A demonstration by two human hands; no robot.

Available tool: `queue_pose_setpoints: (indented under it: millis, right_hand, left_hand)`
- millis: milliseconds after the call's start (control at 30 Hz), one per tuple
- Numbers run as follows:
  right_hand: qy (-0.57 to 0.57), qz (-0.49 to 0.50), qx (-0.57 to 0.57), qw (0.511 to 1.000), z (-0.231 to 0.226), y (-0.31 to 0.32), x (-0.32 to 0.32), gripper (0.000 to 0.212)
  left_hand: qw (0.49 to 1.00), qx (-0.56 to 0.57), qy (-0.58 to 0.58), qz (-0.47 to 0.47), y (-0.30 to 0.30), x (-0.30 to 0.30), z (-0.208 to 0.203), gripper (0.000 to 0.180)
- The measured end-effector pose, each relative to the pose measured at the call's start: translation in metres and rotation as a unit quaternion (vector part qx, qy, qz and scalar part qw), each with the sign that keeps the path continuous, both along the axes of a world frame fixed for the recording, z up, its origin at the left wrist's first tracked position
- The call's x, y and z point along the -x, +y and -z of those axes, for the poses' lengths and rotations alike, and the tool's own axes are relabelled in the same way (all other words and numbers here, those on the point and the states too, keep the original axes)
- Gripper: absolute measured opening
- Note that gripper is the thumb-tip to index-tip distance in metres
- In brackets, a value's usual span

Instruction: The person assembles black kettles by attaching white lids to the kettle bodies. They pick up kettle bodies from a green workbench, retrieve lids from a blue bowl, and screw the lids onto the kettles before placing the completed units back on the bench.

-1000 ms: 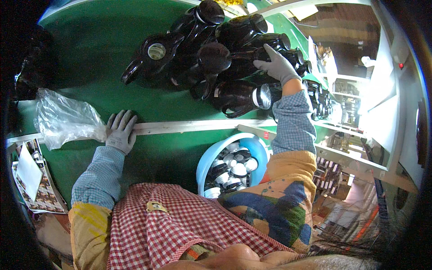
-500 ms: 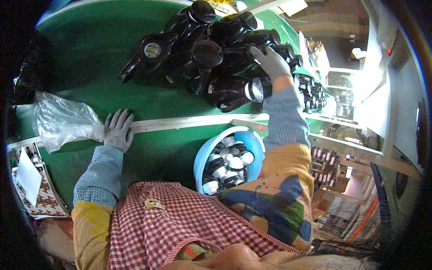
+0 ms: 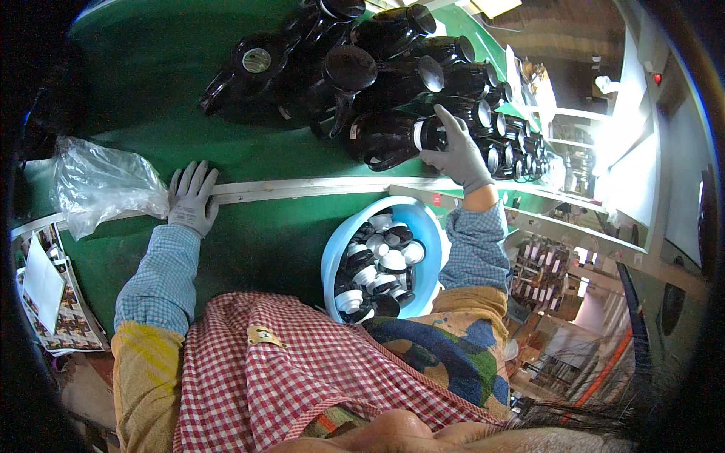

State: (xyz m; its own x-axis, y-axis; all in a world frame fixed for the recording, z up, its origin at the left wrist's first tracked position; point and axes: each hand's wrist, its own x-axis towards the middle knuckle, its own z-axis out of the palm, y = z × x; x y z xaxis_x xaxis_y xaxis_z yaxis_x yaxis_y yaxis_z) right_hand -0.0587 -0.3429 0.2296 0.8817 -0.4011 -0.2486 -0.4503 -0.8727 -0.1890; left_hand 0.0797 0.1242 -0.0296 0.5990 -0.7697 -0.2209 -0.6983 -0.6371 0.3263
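My right hand (image 3: 462,157), in a grey glove, has thumb and fingers around the end of a glossy black jug (image 3: 385,137). The jug lies on its side on the green table, with a white band near that end and its handle towards me. My left hand (image 3: 194,200), also gloved, rests flat with fingers stretched out on the white rail (image 3: 264,189). Close to its fingers lies a crumpled clear plastic bag (image 3: 109,185). Beyond my right hand several more black jugs (image 3: 400,83) lie crowded together, some with round ends facing right.
A light blue basin (image 3: 332,264) stands in front of me, holding several black-and-white caps (image 3: 393,262). Printed sheets (image 3: 64,302) lie at the left edge. More jugs (image 3: 521,143) stretch away to the right, beside a metal frame (image 3: 581,226).
My right hand has come back towards me, from a farther jug to the end of the nearest one. The left hand stays on the rail.
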Motion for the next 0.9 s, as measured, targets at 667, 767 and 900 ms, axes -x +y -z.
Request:
queue_pose_setpoints:
  millis: [667,767,900]
  right_hand:
    - [0.059,-0.095,0.066,0.992,0.003,-0.002,-0.008,0.094]
    - [0.047,-0.071,0.046,0.995,0.006,-0.002,-0.006,0.089]
    - [0.021,-0.021,0.021,0.999,0.009,-0.002,-0.005,0.084]
  left_hand:
    - [1.000,0.015,-0.013,-0.004,-0.001,0.001,-0.003,0.063]
    - [1.000,0.015,-0.013,-0.004,-0.001,0.001,-0.003,0.063]
    - [0.999,0.025,-0.022,-0.004,0.000,0.001,0.003,0.063]
